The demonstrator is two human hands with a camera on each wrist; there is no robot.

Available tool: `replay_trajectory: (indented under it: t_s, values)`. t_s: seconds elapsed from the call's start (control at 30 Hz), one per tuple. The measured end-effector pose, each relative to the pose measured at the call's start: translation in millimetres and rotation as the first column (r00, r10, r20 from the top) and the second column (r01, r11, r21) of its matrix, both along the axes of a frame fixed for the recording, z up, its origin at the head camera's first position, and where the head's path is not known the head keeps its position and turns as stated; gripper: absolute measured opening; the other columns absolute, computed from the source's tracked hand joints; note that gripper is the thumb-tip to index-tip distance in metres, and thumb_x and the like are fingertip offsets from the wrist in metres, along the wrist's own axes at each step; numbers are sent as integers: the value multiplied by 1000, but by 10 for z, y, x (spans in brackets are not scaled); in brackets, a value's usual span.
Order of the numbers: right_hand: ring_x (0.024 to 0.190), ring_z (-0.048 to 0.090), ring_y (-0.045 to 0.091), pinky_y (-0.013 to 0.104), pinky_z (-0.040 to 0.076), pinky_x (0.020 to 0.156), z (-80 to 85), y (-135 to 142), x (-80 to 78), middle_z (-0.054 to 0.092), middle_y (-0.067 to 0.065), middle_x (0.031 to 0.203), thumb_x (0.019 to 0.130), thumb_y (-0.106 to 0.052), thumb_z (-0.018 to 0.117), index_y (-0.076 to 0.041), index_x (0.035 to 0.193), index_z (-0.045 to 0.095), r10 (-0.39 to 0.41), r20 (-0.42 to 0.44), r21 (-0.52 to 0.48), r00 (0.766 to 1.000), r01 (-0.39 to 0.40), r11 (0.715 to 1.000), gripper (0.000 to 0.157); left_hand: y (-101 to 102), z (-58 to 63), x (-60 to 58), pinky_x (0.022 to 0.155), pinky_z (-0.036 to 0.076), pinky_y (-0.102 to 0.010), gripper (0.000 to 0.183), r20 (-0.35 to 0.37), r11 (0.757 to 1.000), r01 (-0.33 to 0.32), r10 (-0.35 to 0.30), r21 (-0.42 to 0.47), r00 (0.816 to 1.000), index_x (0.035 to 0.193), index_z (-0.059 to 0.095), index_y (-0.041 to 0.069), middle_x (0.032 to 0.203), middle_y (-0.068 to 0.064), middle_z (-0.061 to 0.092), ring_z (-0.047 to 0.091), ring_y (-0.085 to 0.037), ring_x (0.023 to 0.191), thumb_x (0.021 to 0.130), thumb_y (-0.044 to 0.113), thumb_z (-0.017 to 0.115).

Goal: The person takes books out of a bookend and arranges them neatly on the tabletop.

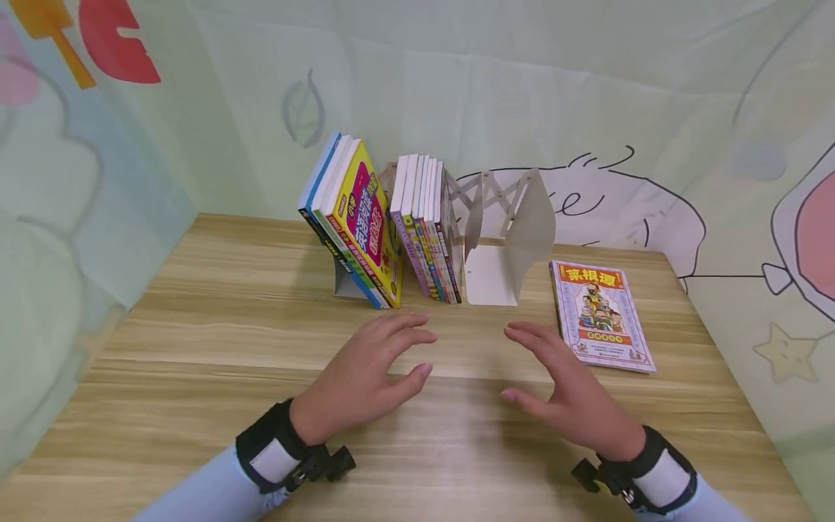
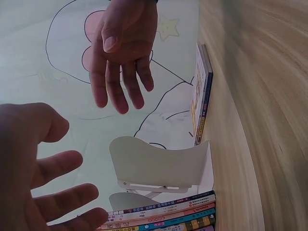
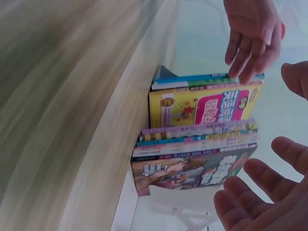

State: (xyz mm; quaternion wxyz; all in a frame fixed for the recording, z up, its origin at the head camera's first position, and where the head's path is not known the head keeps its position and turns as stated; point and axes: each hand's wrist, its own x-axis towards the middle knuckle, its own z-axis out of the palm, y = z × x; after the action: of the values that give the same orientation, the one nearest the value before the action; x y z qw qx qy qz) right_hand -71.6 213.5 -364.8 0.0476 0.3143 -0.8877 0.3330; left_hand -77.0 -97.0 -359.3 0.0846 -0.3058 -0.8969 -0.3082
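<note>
Both hands hover over the table, apart, palms facing each other and fingers loosely bent. The left hand [image 1: 365,377] is in front of the large books and holds nothing. Nearest the right hand [image 1: 574,395], also holding nothing, is a book [image 1: 603,315] with a red-and-yellow title, lying flat at the right. A grey metal bookend rack [image 1: 531,225] stands at the back, its right section without books. Large books with a yellow cover [image 1: 368,225] lean in its left section; several thinner books [image 1: 427,225] stand in the middle one.
The wooden table [image 1: 196,348] meets a printed cloth backdrop [image 1: 424,87] behind and at both sides. Each wrist wears a black strap [image 1: 274,446] with a small camera. Wood surface shows between the rack and the table's front.
</note>
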Motion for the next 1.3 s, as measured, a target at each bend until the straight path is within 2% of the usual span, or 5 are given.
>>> replay_trajectory:
  t_s: [0.23, 0.47, 0.63, 0.83, 1.3]
  values:
    - [136, 46, 22, 28, 37, 115, 7, -48, 62, 47, 5, 149, 82, -25, 83, -17, 151, 42, 14, -27, 24, 1000, -13, 1000, 80, 19, -18, 7, 113, 41, -46, 38, -5, 1000, 5, -5, 2, 1000, 128, 66, 18, 144, -2, 56, 49, -21, 136, 95, 37, 65]
    - [135, 47, 21, 26, 36, 115, 4, -56, 93, 49, 4, 147, 83, -24, 83, -17, 150, 43, 19, -31, 31, 999, -18, 999, 79, 44, -17, 5, 113, 41, -46, 37, 2, 1000, 2, -2, 5, 1000, 128, 66, 19, 144, -4, 56, 49, -21, 136, 95, 38, 64]
    - [130, 50, 16, 33, 49, 103, -29, -46, 90, 50, 2, 145, 84, -22, 82, -18, 150, 43, 31, -27, 17, 999, -30, 999, 77, 74, -13, -26, 114, 39, -49, 36, -37, 1000, 1, -1, 12, 999, 126, 67, 18, 148, -6, 51, 46, -24, 138, 95, 36, 64]
    - [122, 54, 13, 31, 55, 93, -90, -14, 80, 52, -1, 141, 85, -15, 81, -18, 148, 44, 49, -9, -26, 999, -49, 998, 73, 115, -4, -133, 114, 38, -53, 37, -102, 1000, -13, 14, 7, 995, 126, 67, 14, 152, -11, 45, 43, -30, 140, 95, 34, 65]
    - [121, 56, 18, 31, 56, 93, -116, 6, 77, 54, -1, 138, 86, -12, 80, -19, 145, 46, 73, 36, -74, 997, -70, 995, 69, 228, 78, -422, 105, 50, -43, 39, -79, 1000, -4, 3, -14, 997, 130, 64, 11, 156, -15, 38, 56, -27, 126, 97, 32, 63]
